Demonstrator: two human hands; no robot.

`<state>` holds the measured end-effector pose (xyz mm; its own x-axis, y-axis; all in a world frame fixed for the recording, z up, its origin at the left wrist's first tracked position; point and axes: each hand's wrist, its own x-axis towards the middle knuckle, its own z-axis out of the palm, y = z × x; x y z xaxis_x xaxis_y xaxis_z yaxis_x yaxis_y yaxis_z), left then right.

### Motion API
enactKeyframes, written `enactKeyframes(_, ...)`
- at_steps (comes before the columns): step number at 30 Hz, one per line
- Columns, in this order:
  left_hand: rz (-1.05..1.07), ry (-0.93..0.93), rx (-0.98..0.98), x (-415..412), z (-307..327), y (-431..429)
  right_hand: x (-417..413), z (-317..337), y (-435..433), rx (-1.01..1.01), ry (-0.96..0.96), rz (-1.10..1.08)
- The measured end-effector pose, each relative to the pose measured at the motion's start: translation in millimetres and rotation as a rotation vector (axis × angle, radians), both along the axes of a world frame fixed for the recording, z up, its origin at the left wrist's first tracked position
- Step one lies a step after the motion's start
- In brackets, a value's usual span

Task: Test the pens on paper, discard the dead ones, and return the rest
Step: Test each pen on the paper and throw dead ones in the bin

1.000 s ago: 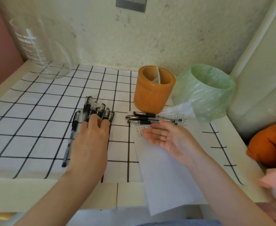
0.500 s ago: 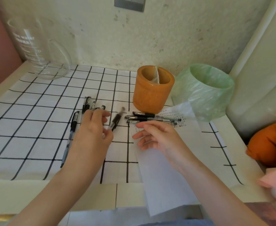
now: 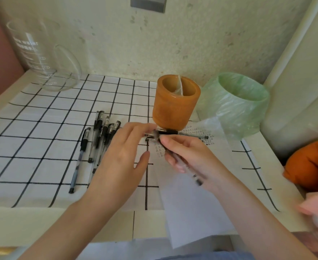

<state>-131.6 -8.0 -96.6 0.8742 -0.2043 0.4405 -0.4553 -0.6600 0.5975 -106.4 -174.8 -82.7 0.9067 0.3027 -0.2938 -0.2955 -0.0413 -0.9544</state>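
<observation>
My right hand (image 3: 186, 156) grips a clear black-capped pen (image 3: 195, 178) over the white paper (image 3: 192, 207), its capped end pointing up and left. My left hand (image 3: 122, 158) hovers beside it, fingertips at the pen's blurred cap end and thumb held apart. Several more black pens (image 3: 98, 136) lie in a loose pile on the checked cloth (image 3: 32, 147), left of my left hand. Two tested pens (image 3: 190, 135) rest across the top of the paper, by small scribbles. The orange pen holder (image 3: 175, 104) stands behind them, next to a bin lined with a green bag (image 3: 238, 102).
A large clear glass jug (image 3: 41, 57) stands at the back left against the wall. An orange soft object (image 3: 310, 166) and something pink (image 3: 317, 209) sit beyond the table's right edge. The paper overhangs the front edge.
My left hand lifted one pen from the pile and carried it right. My right hand rose from the paper and closed on that pen; the left fingers have loosened.
</observation>
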Motion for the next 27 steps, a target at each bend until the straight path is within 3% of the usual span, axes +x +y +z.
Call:
enactKeyframes(6,-0.084,-0.020,0.098,3.5,-5.4,0.8,-3.1,2.5,0.0,0.156,0.089,0.048)
enactKeyframes(14,-0.046,0.077,-0.019,1.5,-2.8,-1.6,-2.0,3.2,2.4,0.460,0.135,0.104)
enactKeyframes(17,-0.024,0.195,-0.061,-1.9,-2.2,-5.1,-2.6,5.4,3.1,0.338,0.008,0.138)
enactKeyframes(21,-0.063,0.214,-0.072,-6.7,0.6,-10.3,-4.1,2.5,5.4,0.170,-0.172,0.048)
enactKeyframes(27,-0.022,0.190,-0.053,-9.1,1.7,-13.7,-5.8,4.8,3.6,0.139,-0.205,0.007)
